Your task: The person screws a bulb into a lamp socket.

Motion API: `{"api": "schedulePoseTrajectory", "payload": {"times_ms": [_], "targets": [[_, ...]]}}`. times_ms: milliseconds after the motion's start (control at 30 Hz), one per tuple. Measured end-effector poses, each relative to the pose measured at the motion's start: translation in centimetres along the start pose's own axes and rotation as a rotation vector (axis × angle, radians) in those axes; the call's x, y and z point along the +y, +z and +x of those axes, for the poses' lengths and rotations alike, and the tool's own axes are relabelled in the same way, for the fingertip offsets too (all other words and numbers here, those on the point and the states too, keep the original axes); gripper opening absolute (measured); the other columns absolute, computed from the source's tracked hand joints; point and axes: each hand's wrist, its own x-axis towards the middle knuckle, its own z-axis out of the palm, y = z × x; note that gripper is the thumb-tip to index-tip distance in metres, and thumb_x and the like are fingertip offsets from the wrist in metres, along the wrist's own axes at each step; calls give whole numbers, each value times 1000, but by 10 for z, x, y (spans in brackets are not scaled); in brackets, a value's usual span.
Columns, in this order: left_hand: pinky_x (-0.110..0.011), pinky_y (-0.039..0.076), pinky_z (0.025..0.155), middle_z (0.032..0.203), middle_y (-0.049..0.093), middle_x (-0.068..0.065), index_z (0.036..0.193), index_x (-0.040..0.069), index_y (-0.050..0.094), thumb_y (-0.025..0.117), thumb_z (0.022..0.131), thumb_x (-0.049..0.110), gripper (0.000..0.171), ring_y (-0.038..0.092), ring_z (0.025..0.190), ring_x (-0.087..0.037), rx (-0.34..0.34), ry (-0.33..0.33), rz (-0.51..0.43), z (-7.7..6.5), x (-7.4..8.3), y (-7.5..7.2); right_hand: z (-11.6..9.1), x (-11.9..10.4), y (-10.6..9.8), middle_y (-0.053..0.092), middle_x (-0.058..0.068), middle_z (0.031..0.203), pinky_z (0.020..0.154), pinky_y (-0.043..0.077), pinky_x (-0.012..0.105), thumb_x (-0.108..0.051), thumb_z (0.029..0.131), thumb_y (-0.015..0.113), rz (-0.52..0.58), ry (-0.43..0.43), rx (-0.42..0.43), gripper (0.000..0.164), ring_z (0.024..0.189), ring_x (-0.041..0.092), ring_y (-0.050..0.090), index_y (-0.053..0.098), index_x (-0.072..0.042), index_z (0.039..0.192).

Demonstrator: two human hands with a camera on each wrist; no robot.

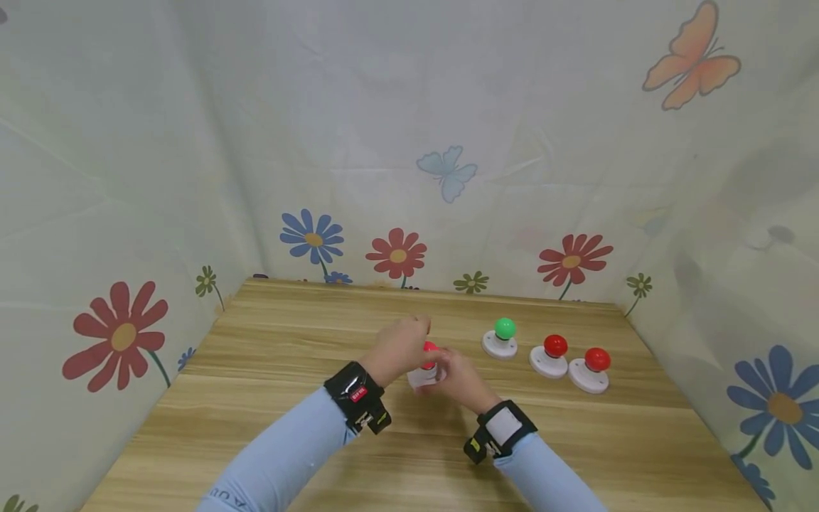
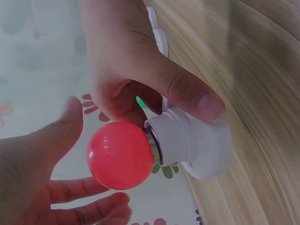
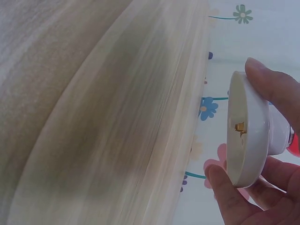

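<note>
My right hand (image 1: 462, 380) grips a white round lamp holder (image 2: 206, 145) by its rim and holds it tilted above the table. A red light bulb (image 2: 120, 155) sits in the holder's socket, with part of its metal cap showing. Around the bulb is my left hand (image 2: 33, 173), thumb and fingers spread; any contact with the bulb is hard to make out. The right wrist view shows the holder's hollow underside and a small brass-coloured terminal (image 3: 240, 127), with the right thumb and fingers on the rim.
To the right on the wooden table (image 1: 269, 398) stand three more white holders: one with a green bulb (image 1: 505, 328), two with red bulbs (image 1: 555, 345). A pale cloth (image 1: 358, 128) printed with flowers and butterflies surrounds the table at the back and sides.
</note>
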Motion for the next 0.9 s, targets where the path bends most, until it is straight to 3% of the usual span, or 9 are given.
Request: {"api": "schedulePoseTrajectory", "payload": {"times_ms": [133,300,400,500,600,800,900], "targets": [[-20,36,44,73,55,0,102,7,65,72,76,59,58,48,57,-11,18,-33,85,-2,0,2,1,-3,0,65,7,114,92,51,49,-33,65,90,-2,53,-3,64,102,23,63,63,-12,119],[-20,37,45,70,53,1,96,9,65,75,75,55,51,49,57,-10,37,-10,78,-2,0,4,2,-5,1,65,7,108,87,52,44,-30,63,91,-3,52,7,63,95,21,62,64,-8,116],[-20,42,51,76,59,0,96,9,66,77,78,44,41,52,65,-10,28,30,57,-2,1,3,2,-5,1,64,7,105,86,52,44,-27,63,91,8,34,13,63,94,21,61,64,-6,116],[-21,51,66,91,65,-3,102,9,70,78,82,20,24,58,79,-14,2,92,-4,-1,1,2,1,-4,0,64,8,110,92,50,47,-25,64,91,22,15,16,66,100,23,61,62,-6,120],[-23,53,81,103,66,-5,106,10,72,74,82,0,26,60,93,-17,-26,146,-70,0,1,3,0,-2,0,64,9,115,98,46,50,-24,65,90,33,-13,17,70,107,25,61,59,-5,124],[-23,53,81,102,68,-4,105,10,73,72,81,-4,28,61,93,-17,-44,156,-130,3,0,5,-1,0,0,64,9,119,102,43,50,-25,65,90,58,-11,6,74,112,26,60,56,-6,128],[-27,53,84,114,66,-6,114,11,69,76,77,-4,41,61,101,-20,-60,145,-158,2,0,3,0,-1,0,63,9,120,103,42,51,-26,66,90,66,-13,4,73,114,26,59,57,-6,127]]}}
